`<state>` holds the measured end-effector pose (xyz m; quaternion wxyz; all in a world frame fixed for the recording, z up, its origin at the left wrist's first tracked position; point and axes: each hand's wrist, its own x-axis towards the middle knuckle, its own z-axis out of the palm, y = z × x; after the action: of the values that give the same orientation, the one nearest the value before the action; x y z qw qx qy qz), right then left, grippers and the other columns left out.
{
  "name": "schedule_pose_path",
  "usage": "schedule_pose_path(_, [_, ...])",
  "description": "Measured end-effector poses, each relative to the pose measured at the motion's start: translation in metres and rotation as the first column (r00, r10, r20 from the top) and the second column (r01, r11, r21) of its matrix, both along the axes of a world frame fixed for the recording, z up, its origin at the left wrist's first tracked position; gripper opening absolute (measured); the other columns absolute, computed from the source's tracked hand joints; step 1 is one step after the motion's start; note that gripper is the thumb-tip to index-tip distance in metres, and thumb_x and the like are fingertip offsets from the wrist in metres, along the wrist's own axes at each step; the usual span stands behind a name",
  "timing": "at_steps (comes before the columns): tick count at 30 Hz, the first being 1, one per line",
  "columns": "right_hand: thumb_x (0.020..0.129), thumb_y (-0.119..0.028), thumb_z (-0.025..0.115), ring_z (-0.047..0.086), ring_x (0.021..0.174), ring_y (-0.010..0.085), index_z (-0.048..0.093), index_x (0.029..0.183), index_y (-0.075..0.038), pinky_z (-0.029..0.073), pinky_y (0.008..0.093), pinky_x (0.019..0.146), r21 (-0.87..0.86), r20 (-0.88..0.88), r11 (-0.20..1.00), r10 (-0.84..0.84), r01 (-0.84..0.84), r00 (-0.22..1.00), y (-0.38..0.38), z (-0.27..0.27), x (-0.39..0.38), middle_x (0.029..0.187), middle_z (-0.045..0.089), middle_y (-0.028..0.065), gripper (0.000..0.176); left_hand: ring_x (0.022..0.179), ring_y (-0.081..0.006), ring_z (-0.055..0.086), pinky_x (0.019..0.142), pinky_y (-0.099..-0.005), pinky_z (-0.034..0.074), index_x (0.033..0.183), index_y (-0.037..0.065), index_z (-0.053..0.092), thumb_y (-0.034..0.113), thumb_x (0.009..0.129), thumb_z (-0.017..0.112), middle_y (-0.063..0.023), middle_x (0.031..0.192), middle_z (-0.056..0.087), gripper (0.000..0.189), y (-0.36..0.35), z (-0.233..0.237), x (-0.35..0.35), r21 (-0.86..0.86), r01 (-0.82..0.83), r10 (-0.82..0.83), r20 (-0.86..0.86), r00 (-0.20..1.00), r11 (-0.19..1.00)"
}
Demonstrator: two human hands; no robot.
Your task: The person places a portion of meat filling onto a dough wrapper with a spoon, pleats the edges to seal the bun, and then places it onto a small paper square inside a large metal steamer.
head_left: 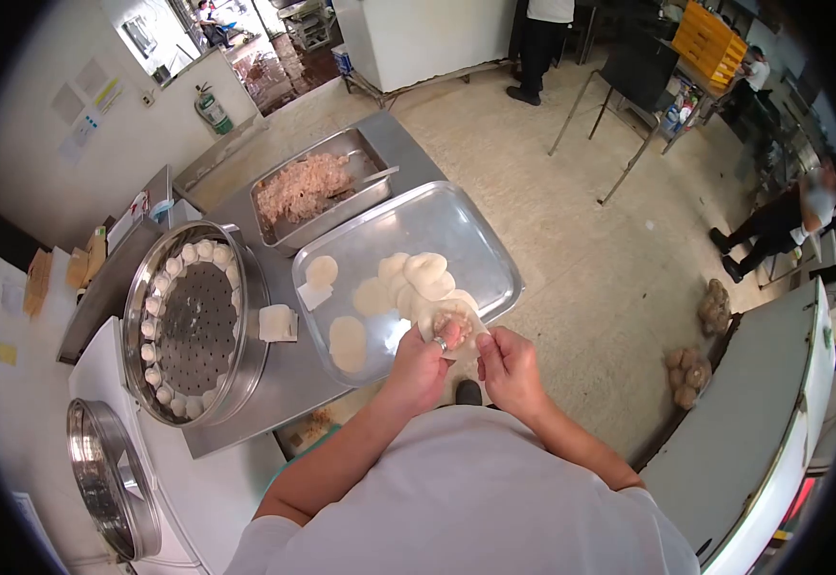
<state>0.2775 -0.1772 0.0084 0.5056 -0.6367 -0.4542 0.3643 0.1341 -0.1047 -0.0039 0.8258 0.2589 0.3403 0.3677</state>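
Note:
Between my two hands is a round dumpling wrapper (472, 322) with pinkish meat filling (449, 328) at its middle. My left hand (419, 370) is closed on its left side, with the thumb over the filling and a ring on one finger. My right hand (510, 368) pinches the right edge. Just beyond them, a metal tray (466, 235) carries several loose pale wrappers (426, 271), some overlapping. A deep metal pan (379, 156) of ground meat filling (303, 187), with a utensil resting in it, stands behind the tray.
Left of the tray, a round perforated steamer (197, 331) holds several formed dumplings (150, 329) along its rim. Small white paper squares (278, 324) lie beside it. Another round metal steamer ring (102, 470) sits lower left. Other people (782, 225) stand across the room, and bags (689, 377) rest on the floor.

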Motion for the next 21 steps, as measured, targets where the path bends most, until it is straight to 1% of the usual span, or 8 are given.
schedule_pose_path(3, [0.108, -0.018, 0.054, 0.057, 0.056, 0.0120, 0.058, 0.079, 0.002, 0.046, 0.0308, 0.051, 0.086, 0.137, 0.996, 0.002, -0.014, 0.991, 0.012, -0.010, -0.017, 0.063, 0.058, 0.0060, 0.035, 0.110, -0.0183, 0.063, 0.094, -0.0386, 0.054, 0.132, 0.000, 0.055, 0.016, 0.104, 0.065, -0.0070, 0.122, 0.063, 0.034, 0.010, 0.003, -0.022, 0.039, 0.049, -0.050, 0.015, 0.999, 0.998])
schedule_pose_path(6, [0.108, -0.015, 0.054, 0.057, 0.055, 0.0143, 0.058, 0.080, 0.002, 0.046, 0.0320, 0.052, 0.162, 0.287, 0.986, -0.008, -0.041, 0.958, 0.022, -0.009, -0.036, 0.063, 0.057, 0.0074, 0.033, 0.110, -0.0188, 0.063, 0.096, -0.0394, 0.055, 0.133, 0.000, 0.055, 0.019, 0.104, 0.065, -0.0076, 0.124, 0.063, 0.035, 0.018, -0.002, -0.048, 0.054, 0.056, -0.057, 0.011, 0.998, 0.997])
schedule_pose_path(9, [0.107, -0.013, 0.054, 0.058, 0.056, 0.0159, 0.058, 0.080, 0.003, 0.047, 0.0327, 0.053, 0.131, 0.391, 0.988, 0.029, -0.087, 0.920, 0.026, -0.002, -0.054, 0.064, 0.057, 0.0085, 0.032, 0.119, -0.0210, 0.062, 0.104, -0.0410, 0.052, 0.137, 0.001, 0.053, 0.018, 0.106, 0.062, -0.0088, 0.130, 0.062, 0.037, 0.027, 0.001, -0.073, 0.005, 0.090, -0.090, 0.021, 0.996, 0.996])
schedule_pose_path(12, [0.108, -0.013, 0.053, 0.057, 0.056, 0.0162, 0.058, 0.081, 0.002, 0.047, 0.0332, 0.053, 0.105, 0.393, 0.989, 0.055, -0.104, 0.918, 0.029, -0.004, -0.072, 0.063, 0.057, 0.0084, 0.031, 0.120, -0.0218, 0.062, 0.106, -0.0426, 0.052, 0.137, 0.000, 0.053, 0.019, 0.106, 0.061, -0.0099, 0.131, 0.062, 0.037, 0.030, -0.003, -0.091, 0.015, 0.092, -0.092, 0.041, 0.995, 0.996])
schedule_pose_path(15, [0.108, -0.015, 0.053, 0.059, 0.061, 0.0145, 0.062, 0.093, 0.004, 0.050, 0.0315, 0.057, 0.053, 0.368, 0.994, 0.074, -0.101, 0.927, 0.037, -0.004, -0.083, 0.070, 0.060, 0.0082, 0.026, 0.121, -0.0218, 0.062, 0.105, -0.0426, 0.053, 0.138, 0.000, 0.052, 0.018, 0.106, 0.060, -0.0103, 0.132, 0.061, 0.037, 0.034, -0.007, -0.104, 0.044, 0.093, -0.096, 0.055, 0.994, 0.995])
schedule_pose_path(18, [0.109, -0.018, 0.054, 0.061, 0.067, 0.0126, 0.064, 0.110, 0.006, 0.052, 0.0292, 0.060, 0.048, 0.218, 0.994, 0.082, -0.094, 0.973, 0.045, 0.003, -0.094, 0.079, 0.064, 0.0071, 0.026, 0.121, -0.0222, 0.062, 0.104, -0.0426, 0.053, 0.138, 0.000, 0.052, 0.018, 0.106, 0.060, -0.0104, 0.131, 0.062, 0.037, 0.038, -0.005, -0.113, 0.044, 0.128, -0.131, 0.061, 0.990, 0.991])
schedule_pose_path(21, [0.109, -0.019, 0.057, 0.062, 0.073, 0.0107, 0.063, 0.121, 0.006, 0.053, 0.0273, 0.063, -0.027, 0.054, 0.985, 0.172, -0.171, 0.984, 0.046, 0.006, -0.094, 0.087, 0.066, 0.0059, 0.029, 0.121, -0.0226, 0.062, 0.104, -0.0419, 0.053, 0.136, -0.001, 0.053, 0.017, 0.106, 0.060, -0.0099, 0.130, 0.062, 0.035, 0.040, -0.003, -0.118, 0.068, 0.167, -0.173, 0.094, 0.980, 0.984])
